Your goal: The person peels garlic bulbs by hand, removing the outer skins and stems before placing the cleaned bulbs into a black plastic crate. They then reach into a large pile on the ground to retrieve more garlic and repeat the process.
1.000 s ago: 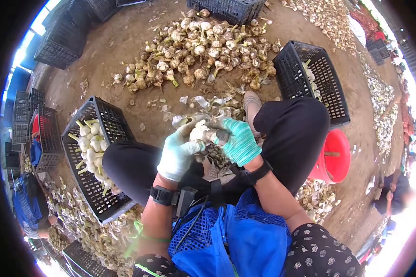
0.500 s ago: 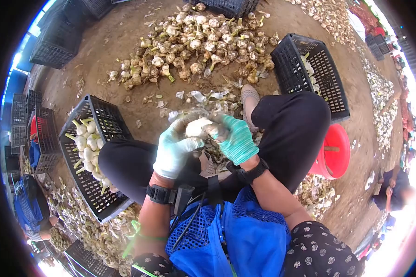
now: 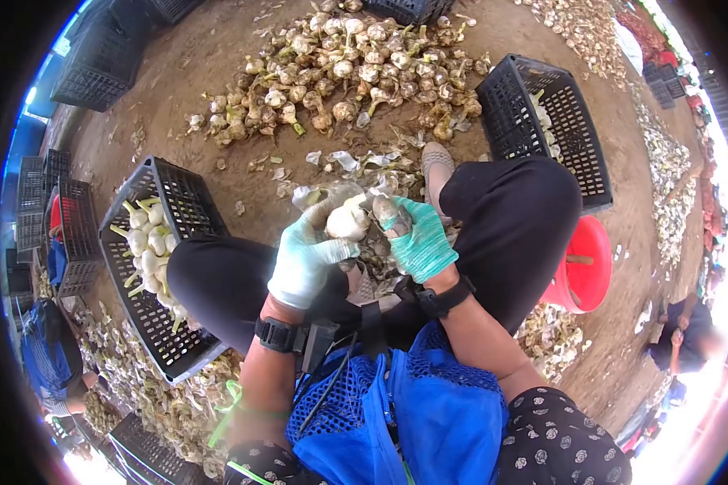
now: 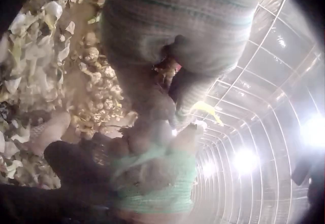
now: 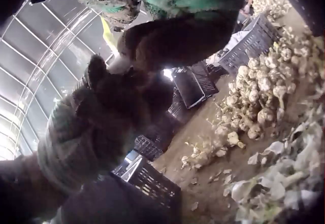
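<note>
In the head view a whitish garlic bulb (image 3: 348,220) is held in front of the lap. My left hand (image 3: 303,255), in a pale glove, grips it from the left with the thumb along its near side. My right hand (image 3: 419,242), in a green glove with dirty fingertips, has its fingers and thumb curled at the bulb's right side. A yellow-green stem (image 4: 207,111) sticks out beside the hands in the left wrist view. Fingers hide most of the bulb in both wrist views.
A black crate (image 3: 158,323) of cleaned garlic stands at the left knee, and another crate (image 3: 574,133) beyond the right knee. A heap of unpeeled garlic (image 3: 340,73) lies ahead. Loose skins (image 3: 368,166) litter the ground. A red bucket (image 3: 586,267) stands at right.
Both hands stay together at the garlic bulb. The right fingers have shifted off its front to its right side, so more of the bulb shows. The head view has shifted slightly.
</note>
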`<state>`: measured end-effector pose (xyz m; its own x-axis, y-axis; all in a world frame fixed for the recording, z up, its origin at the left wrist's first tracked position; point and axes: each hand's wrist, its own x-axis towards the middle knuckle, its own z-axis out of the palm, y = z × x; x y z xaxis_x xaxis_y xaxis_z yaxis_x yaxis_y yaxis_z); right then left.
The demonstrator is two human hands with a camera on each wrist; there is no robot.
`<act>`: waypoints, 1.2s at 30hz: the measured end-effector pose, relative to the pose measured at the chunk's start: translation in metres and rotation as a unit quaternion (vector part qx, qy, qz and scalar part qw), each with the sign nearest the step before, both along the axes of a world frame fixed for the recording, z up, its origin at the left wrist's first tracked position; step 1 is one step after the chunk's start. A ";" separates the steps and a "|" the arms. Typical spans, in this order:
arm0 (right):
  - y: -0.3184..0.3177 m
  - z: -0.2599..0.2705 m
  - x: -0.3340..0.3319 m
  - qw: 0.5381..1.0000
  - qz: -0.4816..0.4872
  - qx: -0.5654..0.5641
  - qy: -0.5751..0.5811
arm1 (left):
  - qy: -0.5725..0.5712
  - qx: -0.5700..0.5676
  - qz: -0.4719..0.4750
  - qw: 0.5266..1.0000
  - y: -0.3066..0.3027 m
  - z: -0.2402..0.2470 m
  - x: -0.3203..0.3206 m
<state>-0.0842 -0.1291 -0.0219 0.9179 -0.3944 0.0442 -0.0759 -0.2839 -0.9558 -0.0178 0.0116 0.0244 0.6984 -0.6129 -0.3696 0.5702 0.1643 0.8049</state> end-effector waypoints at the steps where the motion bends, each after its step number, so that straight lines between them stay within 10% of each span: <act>1: 0.000 0.008 0.002 1.000 -0.001 0.000 0.001 | -0.024 0.027 -0.003 0.999 -0.001 0.000 -0.001; 14: 0.006 0.030 0.006 0.974 0.003 0.116 0.196 | 0.051 -0.011 0.011 0.999 0.007 -0.010 -0.002; 20: -0.003 0.043 0.001 0.985 -0.003 0.155 0.069 | 0.022 0.008 0.011 1.000 0.009 -0.004 0.000; 24: 0.005 0.036 0.005 0.977 0.002 -0.149 -0.150 | -0.061 0.052 0.008 0.997 0.008 -0.002 -0.001; 36: 0.005 0.024 0.002 0.993 0.016 -0.098 -0.058 | -0.067 0.063 -0.013 0.996 0.005 -0.004 -0.002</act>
<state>-0.0823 -0.1245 0.0019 0.9138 -0.3393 0.2232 0.0431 -0.4655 -0.8840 -0.0197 0.0169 0.0206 0.7308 -0.5863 -0.3494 0.4594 0.0439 0.8871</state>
